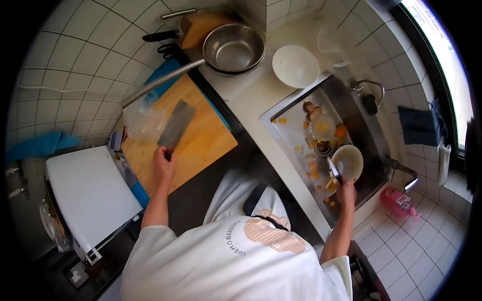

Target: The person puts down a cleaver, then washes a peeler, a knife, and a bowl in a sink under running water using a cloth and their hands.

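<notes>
On the left, my left hand (164, 161) is closed round the handle of a cleaver (176, 123), whose broad blade lies over the wooden cutting board (211, 135). A crumpled clear plastic bag (143, 123) is beside the blade. Over the right side of the sink (296, 145), my right hand (346, 191) grips a small knife (334, 169) by its dark handle. That knife's blade points up and left, at the edge of a white bowl (350, 159) in the sink. Another bowl (323, 127), eggshells (311, 109) and orange scraps lie nearby.
Metal pans (234, 47) with a long handle stand behind the board, near a knife block (201, 27). A white bowl (295, 66) is on the counter. The faucet (401, 173) and a pink soap bottle (397, 201) are at the right; a white appliance (90, 193) is at the left.
</notes>
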The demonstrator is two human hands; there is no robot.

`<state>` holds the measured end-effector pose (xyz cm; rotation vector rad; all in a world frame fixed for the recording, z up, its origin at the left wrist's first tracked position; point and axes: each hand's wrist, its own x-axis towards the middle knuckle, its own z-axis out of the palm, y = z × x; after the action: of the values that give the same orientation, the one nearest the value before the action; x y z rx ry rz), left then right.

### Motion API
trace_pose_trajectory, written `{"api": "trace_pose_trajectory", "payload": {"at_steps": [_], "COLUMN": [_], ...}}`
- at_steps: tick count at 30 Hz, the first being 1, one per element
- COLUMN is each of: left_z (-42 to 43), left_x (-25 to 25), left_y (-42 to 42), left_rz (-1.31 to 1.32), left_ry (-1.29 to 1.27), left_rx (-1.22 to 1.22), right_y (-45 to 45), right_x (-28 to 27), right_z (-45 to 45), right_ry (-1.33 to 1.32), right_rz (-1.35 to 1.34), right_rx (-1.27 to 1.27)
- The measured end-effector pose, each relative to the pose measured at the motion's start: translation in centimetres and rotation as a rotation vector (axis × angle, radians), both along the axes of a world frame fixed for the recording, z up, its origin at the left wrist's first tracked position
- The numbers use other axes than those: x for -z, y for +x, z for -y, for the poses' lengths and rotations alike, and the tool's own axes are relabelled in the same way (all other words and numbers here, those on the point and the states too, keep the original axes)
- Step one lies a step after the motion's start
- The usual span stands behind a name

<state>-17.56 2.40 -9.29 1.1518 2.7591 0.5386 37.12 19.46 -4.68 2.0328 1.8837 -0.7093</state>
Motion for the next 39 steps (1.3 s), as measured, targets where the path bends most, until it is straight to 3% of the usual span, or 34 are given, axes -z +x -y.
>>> {"api": "trace_pose_trajectory", "payload": {"at_steps": [2, 4, 7, 11, 13, 17, 20, 22, 24, 26, 30, 31, 32, 35, 39], "left_z": [1.7, 3.0, 0.9, -0.9, -2.9, -6.8, -7.9, -8.4, -9.3, -9.9, -9.7, -9.9, -10.0, -10.0, -9.9], "left_x": [1.5, 3.9, -0.1, -2.6, -4.4, -6.1, -6.2, -6.0, -6.0, -5.7, -4.2, -3.7, -3.7, -4.7, -6.6], "left_y": [-1.5, -3.2, -1.1, -0.3, 1.0, 5.3, 8.1, 9.2, 9.8, 9.7, 8.9, 8.9, 8.9, 9.2, 9.5], "left_rz": [-0.025, 0.015, -0.052, -0.255, -0.143, 0.382, 0.365, 0.523, 0.633, 0.742, 0.826, 0.842, 0.862, 0.880, 0.861], "left_ry": [0.013, 0.114, -0.039, 0.023, 0.161, 0.274, 0.298, 0.279, 0.264, 0.247, 0.291, 0.290, 0.284, 0.258, 0.192], "left_rx": [-0.003, -0.009, -0.032, 0.089, 0.156, 0.188, 0.298, 0.354, 0.321, 0.286, 0.264, 0.265, 0.312, 0.328, 0.329], "right_y": [0.1, -5.1, -11.3, -19.6, -23.0, -27.9, -30.5, -31.2, -31.4, -31.1, -33.8, -35.1, -36.7, -39.9, -42.3], "right_x": [2.7, -0.2, 1.8, 5.8, 4.7, 0.4, -0.9, -1.1, -0.7, 0.0, -0.7, 0.5, -1.9, -0.7, 1.4], "right_z": [-0.3, -1.5, -3.2, -3.6, -4.1, -5.7, -7.3, -8.2, -8.8, -11.3, -18.3, -19.9, -20.0, -21.1, -21.8], "right_ry": [0.147, 0.157, 0.131, 0.181, 0.281, 0.216, 0.137, 0.122, -0.153, 0.189, 0.362, 0.534, 0.404, 0.499, 0.523], "right_rz": [-0.570, -0.670, -0.766, -0.833, -0.954, -1.126, -1.060, -1.026, -1.247, -1.102, -0.882, -0.742, -0.548, -0.372, -0.371], "right_rx": [0.120, 0.151, -0.052, -0.178, -0.140, -0.202, -0.145, -0.163, 0.100, -0.048, -0.200, -0.326, -0.248, -0.322, -0.352]}}
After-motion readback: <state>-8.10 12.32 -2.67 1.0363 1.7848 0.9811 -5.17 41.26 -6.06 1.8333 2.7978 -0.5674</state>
